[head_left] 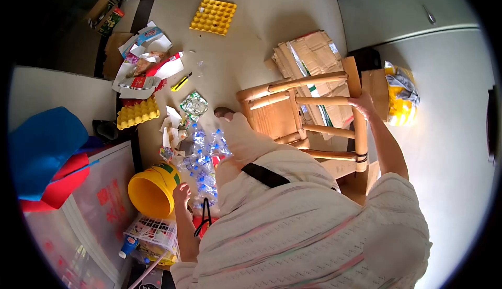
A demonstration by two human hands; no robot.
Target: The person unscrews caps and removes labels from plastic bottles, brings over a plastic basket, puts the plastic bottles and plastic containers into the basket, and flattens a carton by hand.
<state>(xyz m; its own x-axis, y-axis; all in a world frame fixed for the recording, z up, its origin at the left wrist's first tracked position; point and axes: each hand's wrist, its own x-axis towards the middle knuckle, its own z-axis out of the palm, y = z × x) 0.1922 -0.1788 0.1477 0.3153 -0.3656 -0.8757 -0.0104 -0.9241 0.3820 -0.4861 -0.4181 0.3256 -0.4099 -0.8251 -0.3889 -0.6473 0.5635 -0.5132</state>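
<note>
Chair: smooth wood with a soft sheen. Bucket: smooth plastic. Bottles: clear, glossy plastic. Stacked sheets: matt cardboard. Shirt: matt, patterned cloth.

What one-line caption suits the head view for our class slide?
Right hand on a wooden chair, left hand beside a yellow bucket, plastic bottles on the floor.

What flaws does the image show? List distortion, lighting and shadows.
Head view: black curved borders, strong wide-angle distortion; head view: bright pale surface at right, very dark upper left; head view: soft shadow on the floor above the flattened cardboard; head view: wooden chair fairly sharp.
</note>
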